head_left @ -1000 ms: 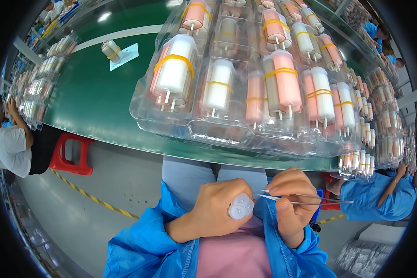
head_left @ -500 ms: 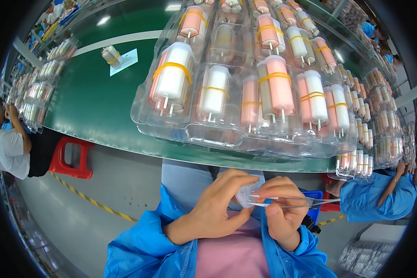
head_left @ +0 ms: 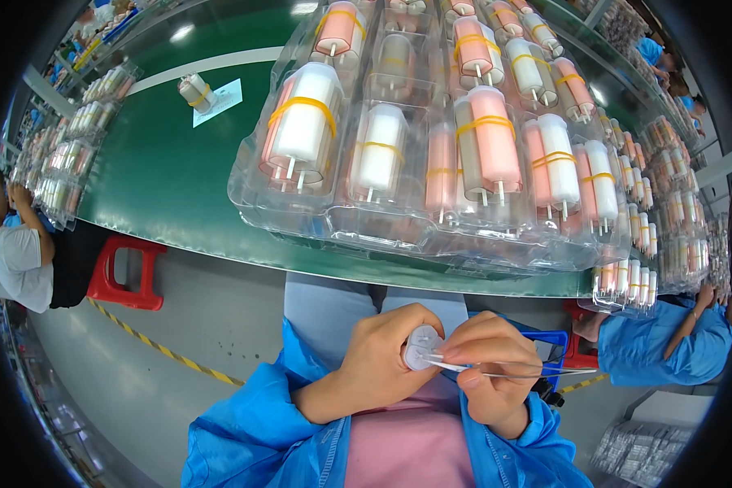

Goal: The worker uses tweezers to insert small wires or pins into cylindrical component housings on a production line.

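My left hand is closed round a pale, translucent plastic part. Its rounded end faces up, while the rest is hidden in my fingers. Thin metal tweezers lie in the closed fingers of my right hand, their arms sticking out to the right. White pointed ends reach from the right fingers to the part's end; I cannot tell whether they grip anything. Both hands are close together above my lap, just before the table's near edge.
A clear plastic tray stack on the green table carries pink and white cylinders in yellow bands. One banded bundle stands by a paper slip. A red stool is at left; co-workers sit on both sides.
My left hand has closed further round the plastic part and turned its rounded end up. The right hand's tweezers have swung slightly, their rear end now lower.
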Available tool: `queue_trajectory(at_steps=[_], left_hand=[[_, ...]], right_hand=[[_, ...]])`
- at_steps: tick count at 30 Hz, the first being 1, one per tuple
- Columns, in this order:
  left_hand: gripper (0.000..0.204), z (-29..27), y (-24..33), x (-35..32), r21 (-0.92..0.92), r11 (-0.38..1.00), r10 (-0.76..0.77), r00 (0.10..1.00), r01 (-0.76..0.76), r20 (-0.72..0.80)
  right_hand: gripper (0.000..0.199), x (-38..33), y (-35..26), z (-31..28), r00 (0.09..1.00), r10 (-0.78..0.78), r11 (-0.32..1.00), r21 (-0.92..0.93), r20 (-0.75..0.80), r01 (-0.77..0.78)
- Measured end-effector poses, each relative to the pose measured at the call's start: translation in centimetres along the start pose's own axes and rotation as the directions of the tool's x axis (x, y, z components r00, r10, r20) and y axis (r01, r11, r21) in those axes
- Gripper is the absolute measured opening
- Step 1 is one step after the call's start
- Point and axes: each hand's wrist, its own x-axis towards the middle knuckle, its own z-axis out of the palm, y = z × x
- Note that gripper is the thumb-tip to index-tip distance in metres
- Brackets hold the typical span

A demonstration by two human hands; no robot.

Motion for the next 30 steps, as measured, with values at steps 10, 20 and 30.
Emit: queue_trajectory(at_steps=[10, 20, 30], left_hand=[[0.023, 0.1, 0.18, -0.09, 0.077, 0.996, 0.042, 0.997, -0.037, -0.067], [0.022, 0.25, 0.11, -0.07, 0.119, 0.992, 0.062, 0.994, -0.052, -0.084], [0.022, 0.28, 0.04, -0.11, 0.142, 0.988, 0.072, 0.994, -0.061, -0.078]], right_hand=[[0.016, 0.61, -0.17, 0.19, 0.997, 0.018, 0.999, -0.028, 0.07, -0.016], [0.012, 0.35, 0.0, 0.51, 0.996, 0.093, 0.996, 0.002, 0.006, -0.093], [0.012, 0.88, -0.22, 0.59, 0.998, 0.03, 0.995, -0.094, 0.049, -0.025]])
